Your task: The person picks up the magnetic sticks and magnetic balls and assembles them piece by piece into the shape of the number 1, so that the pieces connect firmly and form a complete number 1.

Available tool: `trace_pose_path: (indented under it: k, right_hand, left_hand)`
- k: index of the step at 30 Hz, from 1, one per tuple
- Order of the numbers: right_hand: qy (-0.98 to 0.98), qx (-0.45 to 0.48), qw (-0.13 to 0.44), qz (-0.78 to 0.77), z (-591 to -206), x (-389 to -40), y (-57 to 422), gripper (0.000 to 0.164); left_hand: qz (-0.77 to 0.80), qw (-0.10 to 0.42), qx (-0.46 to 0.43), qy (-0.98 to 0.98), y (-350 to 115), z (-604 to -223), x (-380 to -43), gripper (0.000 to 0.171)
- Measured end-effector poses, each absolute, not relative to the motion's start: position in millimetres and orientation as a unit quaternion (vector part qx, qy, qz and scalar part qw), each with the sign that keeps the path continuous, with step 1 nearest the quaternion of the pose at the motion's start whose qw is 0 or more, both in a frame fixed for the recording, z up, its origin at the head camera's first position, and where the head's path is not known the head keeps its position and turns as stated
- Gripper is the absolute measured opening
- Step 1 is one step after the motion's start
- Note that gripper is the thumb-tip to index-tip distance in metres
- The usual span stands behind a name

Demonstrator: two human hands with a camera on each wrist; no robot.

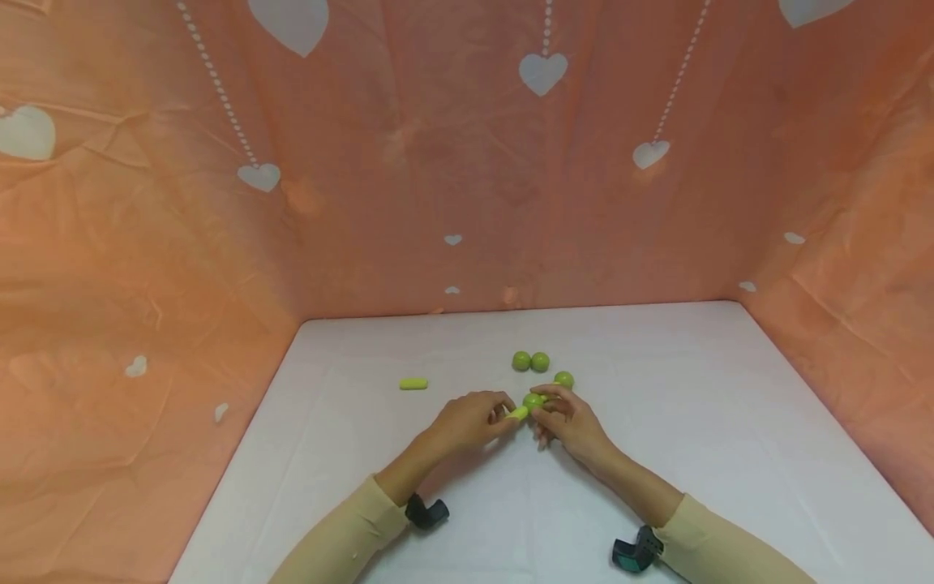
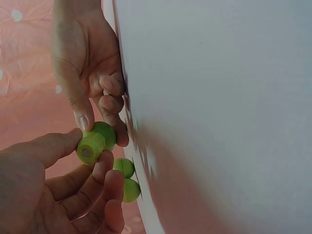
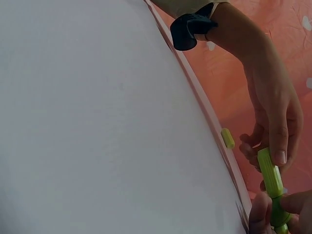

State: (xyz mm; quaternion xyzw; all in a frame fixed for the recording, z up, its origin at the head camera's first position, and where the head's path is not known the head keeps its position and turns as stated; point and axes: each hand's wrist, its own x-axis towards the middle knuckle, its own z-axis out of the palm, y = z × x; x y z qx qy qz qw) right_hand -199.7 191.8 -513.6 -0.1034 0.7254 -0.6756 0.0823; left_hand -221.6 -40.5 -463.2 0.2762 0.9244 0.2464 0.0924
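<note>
Near the middle of the white table (image 1: 657,365), the left hand (image 1: 473,418) is pinching a yellow-green stick (image 1: 517,414) between thumb and fingers, the gap narrowed to the stick's thickness; opposite, the right hand (image 1: 576,426) is gripping a green ball (image 1: 533,401) between thumb and fingertips; the ball is lying to the right of the left grip and slightly farther from the person; the stick's long axis is running from the left fingertips towards the ball, its inner end meeting the ball; whether the two are joined, the views are not showing; a short yellow-green piece (image 3: 281,228) is projecting from the ball's other side, partly hidden by the right hand; just beyond that hand, a far ball (image 1: 564,379) is resting; farther back, a pair of balls (image 1: 521,361) is sitting side by side; a loose stick (image 1: 413,384) is lying sideways, nearer the left hand.
</note>
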Motion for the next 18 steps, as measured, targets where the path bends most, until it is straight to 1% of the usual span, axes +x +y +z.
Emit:
trace_pose_path:
  k: [7, 18]
  right_hand:
    - [0.725, -0.096, 0.082, -0.677, -516.1, -200.6, 193.1, 0.046]
    - [0.721, -0.094, 0.086, -0.682, -513.8, -200.6, 195.1, 0.048]
  left_hand:
    - [0.243, 0.088, 0.276, 0.926, -38.9, -463.3, -223.0, 0.031]
    - [0.258, 0.098, 0.275, 0.921, -41.7, -458.8, -229.6, 0.030]
